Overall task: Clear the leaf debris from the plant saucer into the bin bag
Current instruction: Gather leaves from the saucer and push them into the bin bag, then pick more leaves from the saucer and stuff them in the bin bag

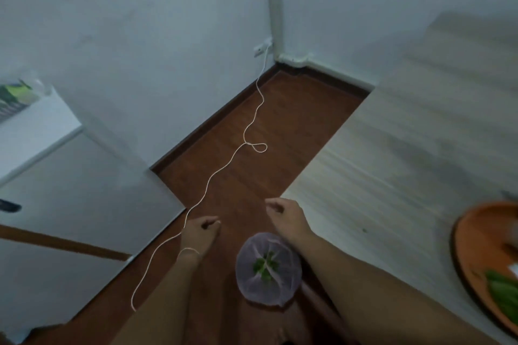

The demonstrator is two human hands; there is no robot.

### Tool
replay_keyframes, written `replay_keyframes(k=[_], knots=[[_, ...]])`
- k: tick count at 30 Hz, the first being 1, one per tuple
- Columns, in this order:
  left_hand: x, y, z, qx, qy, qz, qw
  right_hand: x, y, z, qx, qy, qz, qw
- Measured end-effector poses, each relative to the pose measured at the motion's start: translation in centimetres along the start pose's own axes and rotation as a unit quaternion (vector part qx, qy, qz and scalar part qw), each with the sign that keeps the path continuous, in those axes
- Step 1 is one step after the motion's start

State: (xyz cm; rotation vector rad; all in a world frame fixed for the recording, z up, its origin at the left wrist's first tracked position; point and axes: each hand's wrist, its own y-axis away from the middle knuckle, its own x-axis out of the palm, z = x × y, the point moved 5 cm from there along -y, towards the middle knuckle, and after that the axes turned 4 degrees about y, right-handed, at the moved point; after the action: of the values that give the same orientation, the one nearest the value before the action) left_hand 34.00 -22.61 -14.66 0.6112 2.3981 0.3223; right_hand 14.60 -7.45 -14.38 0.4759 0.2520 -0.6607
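A pale, see-through bin bag (268,269) stands open on the brown floor below me, with green leaf pieces (263,265) lying in its bottom. The orange plant saucer (473,249) sits on the light table at the lower right, cut off by the frame edge, with green leaves (504,293) on it. My left hand (199,234) hovers over the floor to the left of the bag, fingers loosely curled, nothing in it. My right hand (287,217) hangs just beyond the bag at the table's corner, fingers curled in, and I see nothing held in it.
A white cable (224,168) snakes across the floor from a wall socket (262,47) to the lower left. A white appliance (70,176) stands at the left. The light wooden table (406,148) fills the right side.
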Motion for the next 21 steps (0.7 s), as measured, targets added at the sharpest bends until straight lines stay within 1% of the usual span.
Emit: replay_keyframes(k=[3, 5, 8, 11, 13, 17, 19, 21], knots=[[1.0, 1.4, -3.4, 0.010, -0.010, 0.024, 1.000, -5.9, 1.1, -0.8, 0.023, -0.040, -0.037, 0.998], [2.8, 2.4, -6.2, 0.027, -0.015, 0.034, 0.999, -10.8, 2.6, -2.5, 0.031, -0.050, -0.084, 0.995], [7.9, 4.0, -10.6, 0.048, 0.021, 0.080, 0.995, -18.2, 5.8, -5.8, 0.042, -0.063, -0.159, 0.984], [14.4, 6.1, -15.1, 0.098, 0.014, 0.140, 0.985, -25.3, 9.5, -8.8, 0.053, -0.042, -0.223, 0.972], [19.3, 8.4, -17.8, 0.138, -0.009, 0.195, 0.971, -29.6, 12.4, -10.8, 0.058, -0.011, -0.248, 0.967], [28.8, 13.2, -21.4, 0.223, -0.056, 0.279, 0.932, -37.4, 19.0, -14.8, 0.089, 0.070, -0.257, 0.960], [31.9, 17.9, -23.8, 0.260, -0.078, 0.318, 0.908, -40.6, 22.2, -17.2, 0.107, 0.115, -0.251, 0.955], [35.2, 21.4, -24.8, 0.294, -0.109, 0.356, 0.880, -42.7, 24.7, -19.4, 0.141, 0.169, -0.237, 0.946]])
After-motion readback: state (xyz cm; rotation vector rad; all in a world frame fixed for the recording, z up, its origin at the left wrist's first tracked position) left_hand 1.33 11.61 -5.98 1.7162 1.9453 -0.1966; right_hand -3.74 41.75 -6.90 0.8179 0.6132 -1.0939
